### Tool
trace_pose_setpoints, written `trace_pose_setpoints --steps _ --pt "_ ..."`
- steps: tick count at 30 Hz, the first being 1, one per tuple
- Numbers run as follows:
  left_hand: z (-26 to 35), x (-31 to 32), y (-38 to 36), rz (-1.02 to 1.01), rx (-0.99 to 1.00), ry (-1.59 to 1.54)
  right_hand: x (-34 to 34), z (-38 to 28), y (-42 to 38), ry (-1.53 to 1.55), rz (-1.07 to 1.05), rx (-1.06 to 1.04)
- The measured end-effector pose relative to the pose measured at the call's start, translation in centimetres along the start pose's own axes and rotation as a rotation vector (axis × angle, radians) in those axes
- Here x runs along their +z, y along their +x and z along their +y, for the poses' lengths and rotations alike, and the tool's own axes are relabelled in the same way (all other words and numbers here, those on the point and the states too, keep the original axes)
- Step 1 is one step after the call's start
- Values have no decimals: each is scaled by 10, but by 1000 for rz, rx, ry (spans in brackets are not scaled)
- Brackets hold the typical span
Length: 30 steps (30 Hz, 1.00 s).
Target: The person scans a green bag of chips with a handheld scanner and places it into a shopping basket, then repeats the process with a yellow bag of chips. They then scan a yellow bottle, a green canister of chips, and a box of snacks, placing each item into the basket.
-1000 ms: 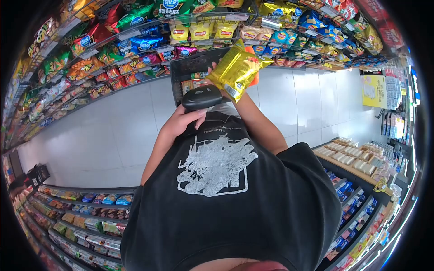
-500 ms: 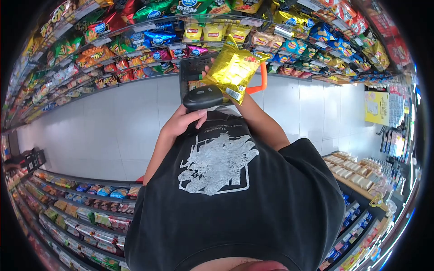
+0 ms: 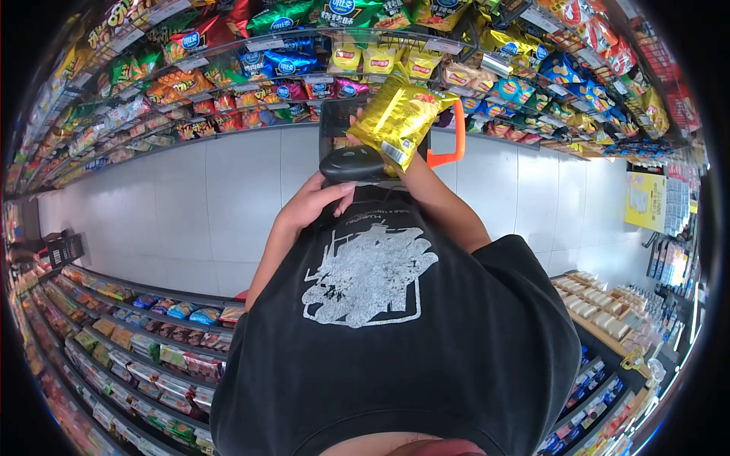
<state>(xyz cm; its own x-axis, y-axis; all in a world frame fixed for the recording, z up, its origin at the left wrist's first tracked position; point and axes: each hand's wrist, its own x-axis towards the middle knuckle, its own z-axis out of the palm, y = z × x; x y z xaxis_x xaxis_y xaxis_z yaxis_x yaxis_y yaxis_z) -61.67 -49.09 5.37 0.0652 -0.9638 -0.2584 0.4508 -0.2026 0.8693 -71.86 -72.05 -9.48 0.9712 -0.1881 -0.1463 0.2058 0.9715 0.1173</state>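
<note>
My left hand (image 3: 313, 202) is closed around a black handheld barcode scanner (image 3: 352, 164), whose head points right toward the bag. My right hand (image 3: 354, 128) grips a shiny yellow chip bag (image 3: 403, 118) from behind; only some fingertips show at its left edge. The bag is tilted, and the white barcode label at its lower corner lies close to the scanner's tip. Below the bag is a dark shopping basket (image 3: 331, 121) with an orange handle (image 3: 458, 133), partly hidden by the bag and scanner.
Ahead, curved shelves hold many snack bags, among them yellow chip bags (image 3: 379, 59). Light floor tiles (image 3: 182, 205) run between the shelves. More packaged goods fill the lower-left shelves (image 3: 144, 342), and a display with a yellow box (image 3: 645, 199) stands at right.
The shelves, basket and hands sit slightly farther right in the view. Both hands keep their hold, and the scanner's head is a little nearer the bag's barcode.
</note>
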Motion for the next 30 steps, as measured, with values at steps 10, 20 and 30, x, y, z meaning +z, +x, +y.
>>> trace_pose_setpoints --steps 10,20,30 --pt "2 -3 6 39 49 -13 -11 -3 14 39 41 -26" --pt "-2 4 17 39 -9 -19 -14 -7 -1 -67 125 -191" --pt "-13 11 19 53 -33 -39 -19 -14 -16 -31 165 -154"
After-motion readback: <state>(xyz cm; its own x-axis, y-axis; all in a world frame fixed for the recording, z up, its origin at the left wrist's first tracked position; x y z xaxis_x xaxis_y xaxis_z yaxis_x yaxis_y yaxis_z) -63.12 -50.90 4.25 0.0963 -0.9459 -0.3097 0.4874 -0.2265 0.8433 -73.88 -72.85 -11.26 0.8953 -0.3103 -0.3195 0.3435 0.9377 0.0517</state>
